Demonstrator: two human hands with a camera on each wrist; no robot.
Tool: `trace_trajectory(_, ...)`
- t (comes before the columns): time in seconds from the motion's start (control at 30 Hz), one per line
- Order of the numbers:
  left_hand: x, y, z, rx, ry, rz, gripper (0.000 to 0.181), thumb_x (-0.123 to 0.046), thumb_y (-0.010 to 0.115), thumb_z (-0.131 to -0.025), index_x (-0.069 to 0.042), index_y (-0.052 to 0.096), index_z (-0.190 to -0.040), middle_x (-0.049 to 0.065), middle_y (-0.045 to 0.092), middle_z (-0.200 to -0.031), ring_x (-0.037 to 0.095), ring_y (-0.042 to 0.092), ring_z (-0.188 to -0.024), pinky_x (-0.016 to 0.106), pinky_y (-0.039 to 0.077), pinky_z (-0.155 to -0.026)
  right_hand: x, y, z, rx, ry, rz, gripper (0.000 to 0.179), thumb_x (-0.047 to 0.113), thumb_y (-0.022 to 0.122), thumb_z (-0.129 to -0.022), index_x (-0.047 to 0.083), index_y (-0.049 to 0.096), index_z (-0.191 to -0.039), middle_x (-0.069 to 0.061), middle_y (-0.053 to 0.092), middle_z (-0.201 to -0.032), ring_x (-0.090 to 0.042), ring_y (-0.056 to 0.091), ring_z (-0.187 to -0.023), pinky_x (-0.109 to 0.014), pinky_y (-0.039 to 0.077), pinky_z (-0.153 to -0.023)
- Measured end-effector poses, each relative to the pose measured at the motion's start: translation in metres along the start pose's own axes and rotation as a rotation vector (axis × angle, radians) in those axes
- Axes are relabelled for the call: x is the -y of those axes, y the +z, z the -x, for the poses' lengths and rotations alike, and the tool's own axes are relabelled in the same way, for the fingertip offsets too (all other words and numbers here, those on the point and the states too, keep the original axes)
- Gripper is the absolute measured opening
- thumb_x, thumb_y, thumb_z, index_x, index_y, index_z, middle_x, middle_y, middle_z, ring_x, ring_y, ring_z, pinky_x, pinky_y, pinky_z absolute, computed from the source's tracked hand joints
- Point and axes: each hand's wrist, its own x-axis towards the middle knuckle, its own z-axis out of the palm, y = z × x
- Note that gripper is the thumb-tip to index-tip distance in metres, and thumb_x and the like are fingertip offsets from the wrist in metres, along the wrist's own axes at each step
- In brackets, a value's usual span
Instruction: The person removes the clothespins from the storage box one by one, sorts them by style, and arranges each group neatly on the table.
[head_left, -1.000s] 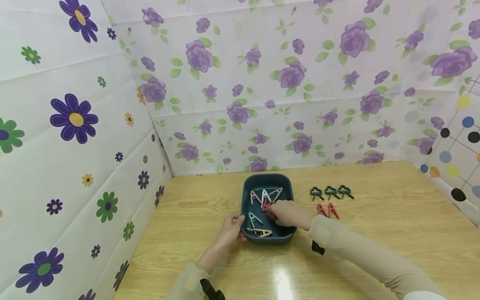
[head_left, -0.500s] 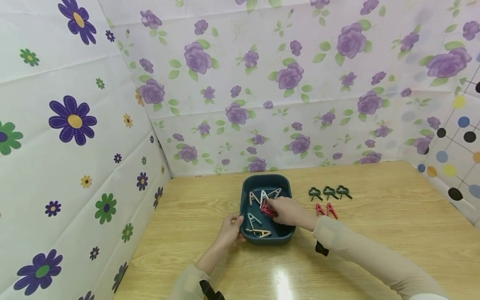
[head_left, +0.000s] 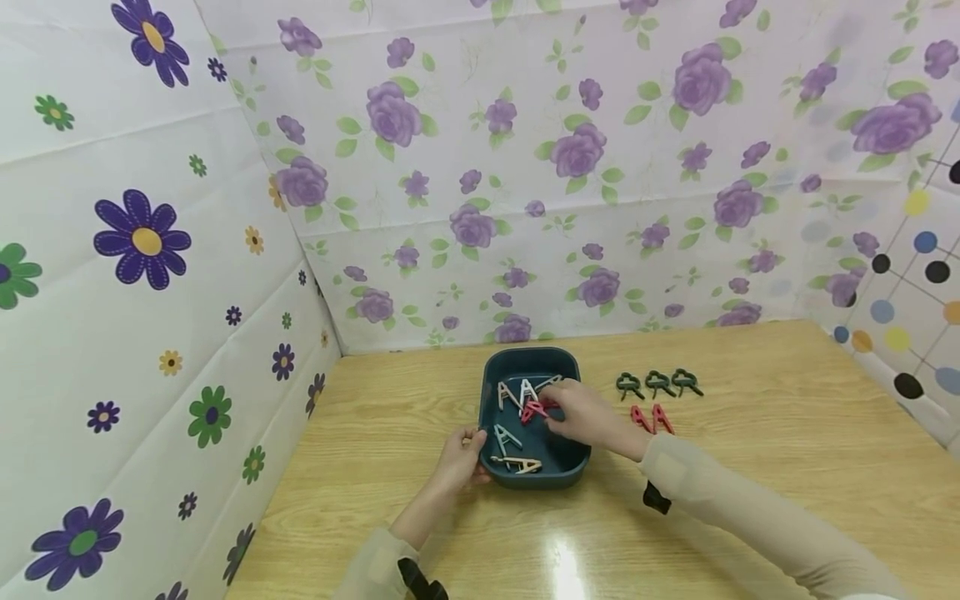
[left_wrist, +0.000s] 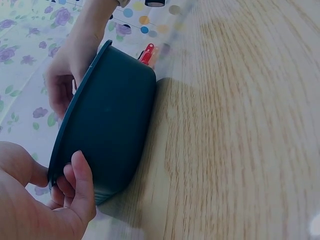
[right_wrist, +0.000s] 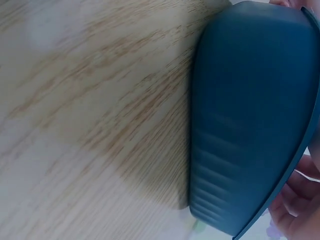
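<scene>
A dark teal plastic bin (head_left: 573,475) stands on the table, with several spring clips lying inside. Its left rim is gripped by my left hand (head_left: 459,457), thumb on top and fingers beneath, as the left wrist view also shows. My right hand (head_left: 588,414) reaches in over the right side and pinches a red clip (head_left: 552,402), partly covered by the fingers. Another red clip (head_left: 531,411) lies beside the fingertips. Around it are a white clip (head_left: 527,391), a pinkish clip (head_left: 507,395), a pale green clip (head_left: 507,437) and a beige clip (head_left: 525,465).
On the wooden table (head_left: 397,400) right of the bin, dark green clips (head_left: 657,382) form a row. Two red clips (head_left: 651,418) stand in front of them, near the right wrist. Flowered cloth (head_left: 465,275) hangs behind and to the left.
Inside the bin, my right hand has moved a little back and right, and its red clip has come away from the other red one. My left hand has stayed on the rim.
</scene>
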Motion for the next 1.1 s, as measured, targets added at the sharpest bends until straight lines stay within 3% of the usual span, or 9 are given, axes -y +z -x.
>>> trace_trajectory(0.2,0.0,0.0,0.0,0.002,-0.003,0.007,0.031,-0.026,0.043,-0.104,0.0,0.045,-0.119,0.002,0.054,-0.075,0.008,0.051,-0.055,0.023,0.054,-0.053,-0.004,-0.002,0.003,-0.078,-0.011,-0.014,0.028,0.015,0.076,-0.08,0.012,0.067,-0.106,-0.001,0.066,-0.1,-0.015,0.059,-0.092,-0.033,0.055,-0.078)
trace_trajectory(0.43,0.0,-0.002,0.0,0.014,0.001,0.01,0.029,-0.025,0.042,-0.105,0.001,0.046,-0.117,0.003,0.054,-0.074,0.008,0.052,-0.055,0.023,0.055,-0.053,-0.005,-0.006,0.007,-0.102,0.011,-0.019,0.03,0.015,0.076,-0.081,0.013,0.066,-0.109,0.0,0.063,-0.099,-0.014,0.059,-0.091,-0.031,0.055,-0.075)
trace_trajectory(0.57,-0.015,-0.001,0.014,0.031,-0.002,0.009,0.031,-0.021,0.041,-0.105,0.006,0.044,-0.12,0.005,0.054,-0.075,0.009,0.052,-0.056,0.025,0.056,-0.057,-0.008,-0.006,0.01,-0.127,0.003,-0.024,0.028,0.017,0.075,-0.082,0.014,0.065,-0.108,0.001,0.062,-0.097,-0.013,0.059,-0.09,-0.03,0.055,-0.074)
trace_trajectory(0.63,-0.016,-0.001,0.015,0.033,-0.002,0.005,0.031,-0.019,0.041,-0.105,0.007,0.044,-0.12,0.006,0.054,-0.075,0.009,0.052,-0.057,0.026,0.057,-0.058,-0.01,-0.006,0.012,-0.14,-0.005,-0.032,0.028,0.017,0.074,-0.082,0.014,0.065,-0.108,0.001,0.062,-0.097,-0.013,0.06,-0.09,-0.03,0.055,-0.074)
trace_trajectory(0.8,-0.001,-0.001,0.001,0.022,0.005,0.006,0.028,-0.024,0.042,-0.105,0.002,0.045,-0.116,0.003,0.053,-0.071,0.008,0.051,-0.053,0.024,0.056,-0.054,-0.011,-0.007,0.015,-0.155,0.0,-0.026,0.029,0.017,0.075,-0.082,0.014,0.065,-0.11,0.0,0.062,-0.098,-0.012,0.06,-0.088,-0.029,0.055,-0.072)
trace_trajectory(1.1,0.001,0.0,-0.001,0.009,0.001,0.001,0.026,-0.024,0.042,-0.104,0.0,0.046,-0.114,0.001,0.052,-0.07,0.007,0.051,-0.054,0.025,0.056,-0.055,-0.014,-0.015,0.019,-0.2,0.011,-0.033,0.031,0.014,0.077,-0.08,0.011,0.066,-0.108,-0.004,0.065,-0.101,-0.017,0.063,-0.089,-0.032,0.057,-0.073)
